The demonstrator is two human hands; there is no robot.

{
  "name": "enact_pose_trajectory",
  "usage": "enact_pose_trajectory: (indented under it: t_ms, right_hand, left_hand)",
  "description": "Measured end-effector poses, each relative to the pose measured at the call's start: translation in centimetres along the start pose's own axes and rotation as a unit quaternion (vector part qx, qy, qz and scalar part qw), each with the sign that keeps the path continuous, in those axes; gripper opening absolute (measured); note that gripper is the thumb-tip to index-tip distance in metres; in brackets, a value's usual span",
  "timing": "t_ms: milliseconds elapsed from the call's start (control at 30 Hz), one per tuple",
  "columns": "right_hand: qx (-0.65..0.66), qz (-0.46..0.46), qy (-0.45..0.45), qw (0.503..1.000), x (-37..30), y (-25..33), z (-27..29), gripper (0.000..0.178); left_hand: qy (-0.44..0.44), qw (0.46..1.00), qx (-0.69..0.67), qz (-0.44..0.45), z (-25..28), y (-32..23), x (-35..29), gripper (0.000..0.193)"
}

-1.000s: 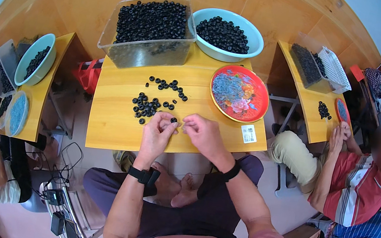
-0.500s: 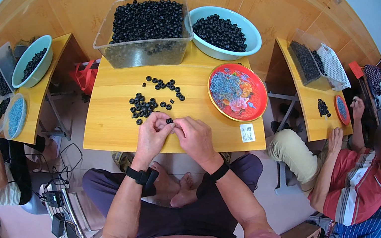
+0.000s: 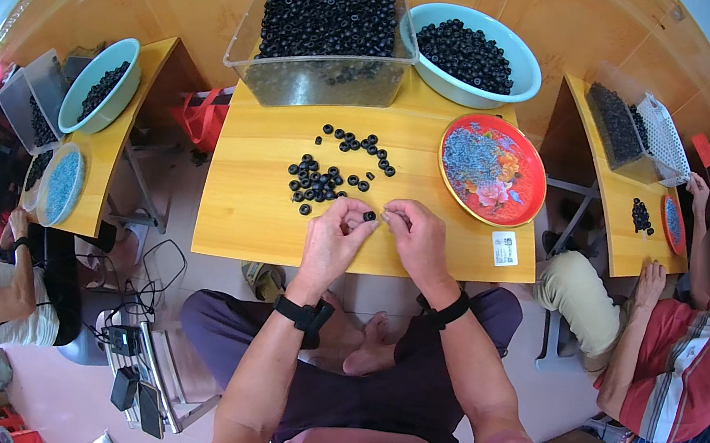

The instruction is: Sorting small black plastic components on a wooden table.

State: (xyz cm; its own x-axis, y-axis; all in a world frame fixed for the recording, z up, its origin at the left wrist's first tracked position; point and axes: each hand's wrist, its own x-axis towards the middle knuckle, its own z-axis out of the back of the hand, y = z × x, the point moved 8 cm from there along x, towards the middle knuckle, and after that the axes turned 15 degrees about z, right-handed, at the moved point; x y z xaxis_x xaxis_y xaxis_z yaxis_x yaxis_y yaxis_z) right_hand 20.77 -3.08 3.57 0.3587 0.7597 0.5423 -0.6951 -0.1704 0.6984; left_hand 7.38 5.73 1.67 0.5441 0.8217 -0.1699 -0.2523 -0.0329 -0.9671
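Near the table's front edge, my left hand (image 3: 335, 235) pinches a small black ring-shaped part (image 3: 369, 216) between thumb and fingertips. Just right of it, my right hand (image 3: 419, 240) has its thumb and fingertips pressed together; what they hold is too small to make out. A narrow gap separates the two hands. Beyond my left hand lies a loose pile of similar black parts (image 3: 316, 183), with several more strewn behind it. To the right sits a red flowered plate (image 3: 523, 201) bearing a heap of tiny blue-grey pieces (image 3: 475, 160).
At the back of the table (image 3: 251, 223) stand a clear plastic bin (image 3: 321, 89) and a light-blue basin (image 3: 528, 86), both full of black parts. A white label (image 3: 504, 248) lies near the right edge. People sit at side tables with similar containers; cables (image 3: 168, 270) trail on the left floor.
The whole view has shifted, so the table appears further right and higher. My hands, which were touching around the black part, are now slightly apart, the right one drawn off to the right.
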Motion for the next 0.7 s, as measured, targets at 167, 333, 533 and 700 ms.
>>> enact_pose_trajectory:
  t_ms: [167, 333, 533, 700]
  right_hand:
    - [-0.005, 0.002, 0.004, 1.0, -0.1, -0.1, 0.0, 0.01]
    - [-0.019, 0.014, 0.009, 1.0, -0.1, 0.3, 0.1, 0.008]
    - [-0.007, 0.014, -0.005, 1.0, -0.2, 0.5, 0.1, 0.009]
    - [0.034, 0.057, -0.004, 0.998, -0.4, 1.1, 0.4, 0.012]
  left_hand:
    - [-0.007, 0.997, 0.062, -0.045, -0.3, -0.7, -0.5, 0.022]
    - [-0.009, 0.996, 0.067, -0.053, -0.4, -1.0, -0.7, 0.021]
    - [-0.025, 0.995, 0.075, -0.069, -0.1, -1.2, -0.8, 0.02]
    - [-0.05, 0.992, 0.088, -0.082, -0.4, -0.9, -0.6, 0.021]
